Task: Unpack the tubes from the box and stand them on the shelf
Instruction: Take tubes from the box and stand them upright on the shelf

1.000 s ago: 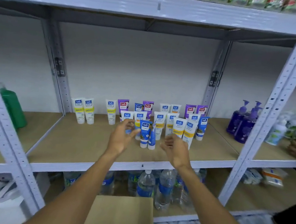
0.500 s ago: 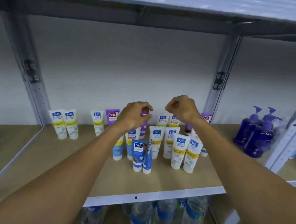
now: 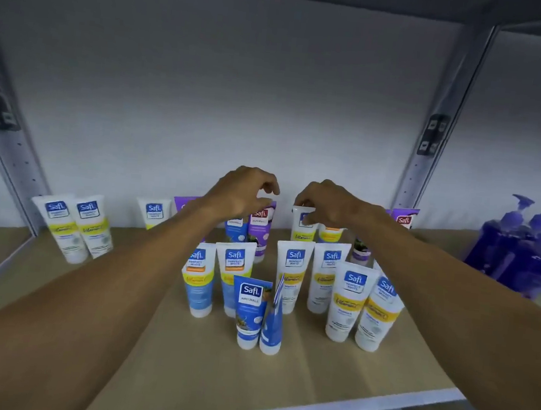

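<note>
Right hand (image 3: 328, 207) has reached rearward and pinches a white-yellow Safi tube (image 3: 301, 233); left hand (image 3: 240, 197), curled alongside, grip indeterminate. Likely straightening stage.

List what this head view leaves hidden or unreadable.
Head view only.
Box: out of frame, below the bottom edge.
Leftmost purple tube: label covered by the left forearm.
Left hand: curled fingers hide whether it grips anything.
Right hand: pinches a white tube, covering its logo.
Purple pump bottles: blurred, cut by the right edge.
</note>
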